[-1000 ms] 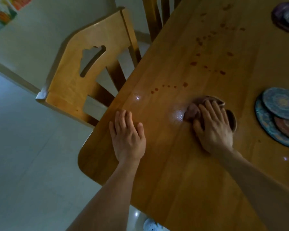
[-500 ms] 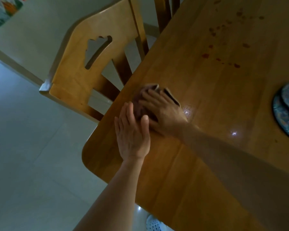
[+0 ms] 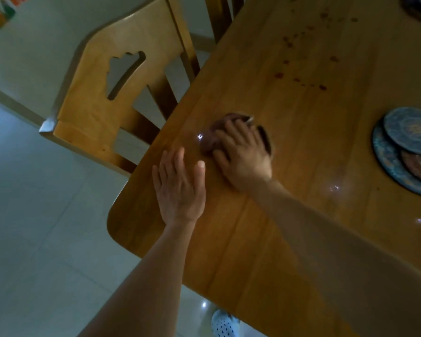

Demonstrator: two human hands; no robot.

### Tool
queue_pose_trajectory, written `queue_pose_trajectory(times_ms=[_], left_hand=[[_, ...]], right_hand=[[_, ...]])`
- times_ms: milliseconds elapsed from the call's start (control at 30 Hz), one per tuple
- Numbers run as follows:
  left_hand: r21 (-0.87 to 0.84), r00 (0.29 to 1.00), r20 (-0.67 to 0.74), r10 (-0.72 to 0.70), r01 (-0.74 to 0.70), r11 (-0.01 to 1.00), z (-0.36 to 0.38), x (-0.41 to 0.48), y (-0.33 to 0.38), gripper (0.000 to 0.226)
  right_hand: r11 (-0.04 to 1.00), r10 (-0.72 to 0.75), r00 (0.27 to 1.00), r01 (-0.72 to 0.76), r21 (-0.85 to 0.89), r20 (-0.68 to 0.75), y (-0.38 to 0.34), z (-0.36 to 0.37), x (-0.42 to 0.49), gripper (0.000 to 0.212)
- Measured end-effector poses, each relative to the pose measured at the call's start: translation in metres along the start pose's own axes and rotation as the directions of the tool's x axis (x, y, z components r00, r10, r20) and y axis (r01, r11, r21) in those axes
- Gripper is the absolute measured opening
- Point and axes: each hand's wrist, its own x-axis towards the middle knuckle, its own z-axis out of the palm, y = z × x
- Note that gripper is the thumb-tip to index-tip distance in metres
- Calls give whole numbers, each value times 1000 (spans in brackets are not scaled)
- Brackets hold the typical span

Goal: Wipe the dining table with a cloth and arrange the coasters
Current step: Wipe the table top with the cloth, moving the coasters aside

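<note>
Since half a second ago, we find the right hand [image 3: 243, 156] and the cloth [image 3: 210, 138] under it shifted inward from the chair-side edge of the table [image 3: 289, 239]. The left hand [image 3: 180, 190] has kept its place near the corner.

The right fingers [image 3: 238, 132] lie spread over the bunched brownish cloth, pressing it to the wood and not closed round it. The left hand rests flat with fingers straight and together and thumb out, holding nothing. It sits just beside the right hand, apart from the cloth.

Red-brown spots [image 3: 299, 80] mark the table beyond the cloth. Round patterned coasters [image 3: 408, 128] lie overlapped at the right of view, well apart from both hands. We note a wooden chair [image 3: 95, 105] drawn up against the table.
</note>
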Motion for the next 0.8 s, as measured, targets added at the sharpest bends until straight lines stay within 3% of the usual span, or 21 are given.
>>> queue_pose_trajectory(times_ms=[100, 167, 367, 467, 533, 600, 700, 800], left_hand=[[-4, 1000, 15, 7, -7, 1000, 0, 0, 0, 76], [27, 1000, 24, 17, -18, 999, 0, 1, -3, 74], [118, 994, 75, 79, -87, 989, 2, 0, -3, 78], [119, 984, 91, 153, -163, 979, 1, -2, 0, 73], [105, 970, 104, 222, -232, 967, -1, -3, 1, 66], [112, 921, 142, 363, -380, 918, -2, -4, 3, 59], [68, 777, 223, 588, -614, 786, -1, -6, 7, 52], [-18, 797, 179, 577, -584, 812, 1, -4, 10, 44]], right_hand=[[983, -184, 978, 185, 7, 99, -11, -4, -64, 55], [979, -199, 971, 203, -12, 135, 3, -9, -108, 59], [987, 125, 990, -117, -107, 66, 80, -28, -148, 61], [947, 312, 950, -312, -78, -16, 77, -25, -107, 62], [938, 343, 939, -344, -49, -21, 59, -19, -86, 61], [974, 226, 974, -226, -3, -15, 40, -17, -93, 58], [1000, -20, 996, 20, 4, 87, 23, -21, -155, 57], [998, -63, 990, 66, -18, 129, 49, -27, -228, 61]])
